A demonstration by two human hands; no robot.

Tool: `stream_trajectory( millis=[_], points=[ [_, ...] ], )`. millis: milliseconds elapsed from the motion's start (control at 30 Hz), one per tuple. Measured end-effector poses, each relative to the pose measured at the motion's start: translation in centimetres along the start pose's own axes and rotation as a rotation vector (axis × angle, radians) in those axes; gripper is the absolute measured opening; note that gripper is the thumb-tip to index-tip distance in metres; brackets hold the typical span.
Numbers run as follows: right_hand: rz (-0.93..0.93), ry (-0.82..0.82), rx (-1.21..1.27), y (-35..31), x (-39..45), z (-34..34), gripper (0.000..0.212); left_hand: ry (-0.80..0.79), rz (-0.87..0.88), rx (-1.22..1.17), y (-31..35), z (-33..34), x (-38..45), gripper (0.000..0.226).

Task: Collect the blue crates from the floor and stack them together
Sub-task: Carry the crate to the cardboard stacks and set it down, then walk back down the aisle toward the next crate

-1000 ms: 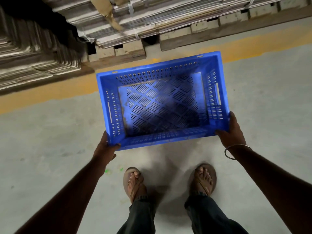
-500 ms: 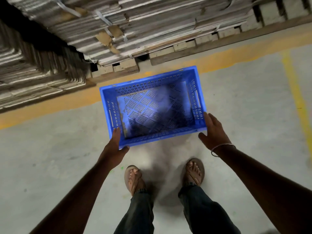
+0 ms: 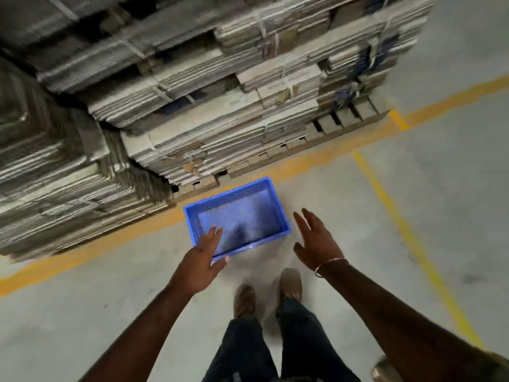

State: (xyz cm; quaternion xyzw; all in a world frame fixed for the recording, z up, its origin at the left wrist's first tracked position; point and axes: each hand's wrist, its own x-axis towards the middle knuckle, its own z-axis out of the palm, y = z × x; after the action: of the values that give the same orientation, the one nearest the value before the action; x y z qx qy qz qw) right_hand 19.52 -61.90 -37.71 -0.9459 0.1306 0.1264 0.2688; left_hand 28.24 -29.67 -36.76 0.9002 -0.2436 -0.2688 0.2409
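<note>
One empty blue slotted crate (image 3: 242,199) lies on the grey concrete floor just ahead of my feet, close to the orange floor line. My left hand (image 3: 202,253) hovers over the crate's near left corner with fingers spread, holding nothing. My right hand (image 3: 316,239) is just to the right of the crate, fingers apart, a metal bangle on the wrist, also holding nothing. Neither hand touches the crate as far as the blurred frame shows.
Tall bundles of flattened cardboard (image 3: 192,106) on wooden pallets (image 3: 344,125) fill the space behind the crate and to the left. An orange floor line (image 3: 82,255) runs along the pallets; a thinner yellow line (image 3: 407,232) runs off to the right.
Both hands gripped the crate's near corners and lowered it; now they have let go and the crate lies on the floor. The view has risen and pulled back.
</note>
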Motion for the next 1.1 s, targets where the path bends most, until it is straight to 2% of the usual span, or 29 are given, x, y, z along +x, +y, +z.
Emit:
stream_trajectory(
  millis=[167, 267, 467, 533, 633, 667, 867, 1100],
  points=[
    [0.059, 0.118, -0.048, -1.1, -4.0, -5.5, 0.078, -0.066, 0.083, 0.049, 4.2, -3.8, -0.3, 0.097],
    [0.166, 0.143, -0.087, -1.2, -6.6, -7.6, 0.076, -0.145, 0.162, 0.092, 6.6, -6.6, 1.2, 0.108],
    [0.382, 0.129, -0.084, -0.3, -11.3, -11.5, 0.081, -0.206, 0.266, 0.247, 11.0, -10.7, 4.6, 0.123],
    [0.447, 0.127, -0.042, 0.2, -12.8, -12.8, 0.082, -0.269, 0.295, 0.281, 13.0, -11.4, 5.5, 0.114],
    [0.541, 0.148, 0.02, 1.2, -14.7, -14.8, 0.084, -0.403, 0.378, 0.36, 17.1, -11.6, 6.9, 0.062],
    [0.564, 0.164, 0.021, 1.8, -15.3, -15.4, 0.085, -0.429, 0.418, 0.38, 18.4, -11.4, 7.6, 0.055],
    [0.709, 0.258, 0.04, 7.0, -19.7, -19.6, 0.085, -0.479, 0.566, 0.462, 29.3, -8.4, 11.5, 0.058],
    [0.889, 0.336, 0.085, 16.1, -25.9, -24.3, 0.084, -0.489, 0.705, 0.497, 43.4, -1.8, 15.0, 0.063]
  ],
)
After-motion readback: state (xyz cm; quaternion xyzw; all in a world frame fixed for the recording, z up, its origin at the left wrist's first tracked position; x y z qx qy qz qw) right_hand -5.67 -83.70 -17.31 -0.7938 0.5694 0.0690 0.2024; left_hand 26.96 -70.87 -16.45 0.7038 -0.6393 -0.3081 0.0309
